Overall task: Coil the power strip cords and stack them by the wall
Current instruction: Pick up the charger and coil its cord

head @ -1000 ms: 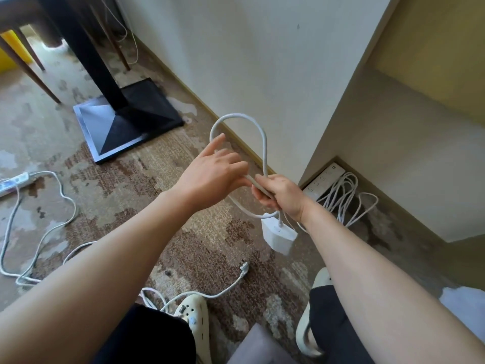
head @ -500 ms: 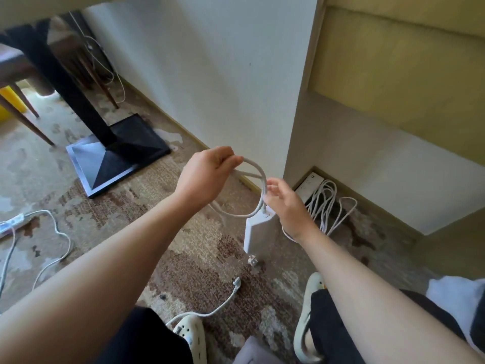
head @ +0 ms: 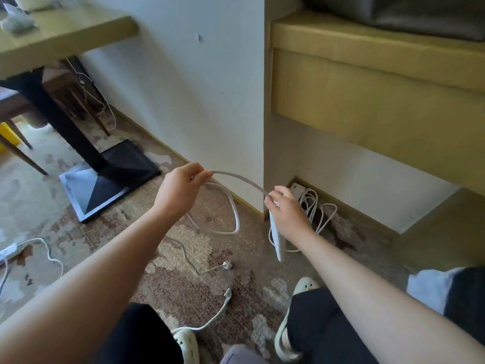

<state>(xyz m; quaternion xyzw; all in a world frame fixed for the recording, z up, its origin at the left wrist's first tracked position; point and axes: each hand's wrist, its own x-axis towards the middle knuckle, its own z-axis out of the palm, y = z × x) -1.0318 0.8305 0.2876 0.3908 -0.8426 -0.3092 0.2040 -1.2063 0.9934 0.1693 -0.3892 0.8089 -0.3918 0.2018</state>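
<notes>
My left hand [head: 181, 189] pinches a white cord [head: 240, 179] that arcs across to my right hand [head: 287, 212]. A loop of the same cord [head: 235, 219] hangs below between the hands. My right hand grips the white power strip body [head: 278, 244], which hangs down edge-on. The cord trails over the carpet to its plug [head: 227, 265]. A coiled power strip [head: 298, 189] with its bundled cord [head: 312, 206] lies in the corner by the wall, just behind my right hand.
Another plug and cord [head: 227, 295] lies near my feet. A third power strip [head: 9, 250] with loose cord lies at the far left. A black table base [head: 110, 177] stands left of the wall corner. A wooden bench [head: 367, 82] overhangs at right.
My hands have drawn apart, stretching a length of cord between them. The loop that stood above my hands now hangs below. The view has tilted up toward the wall.
</notes>
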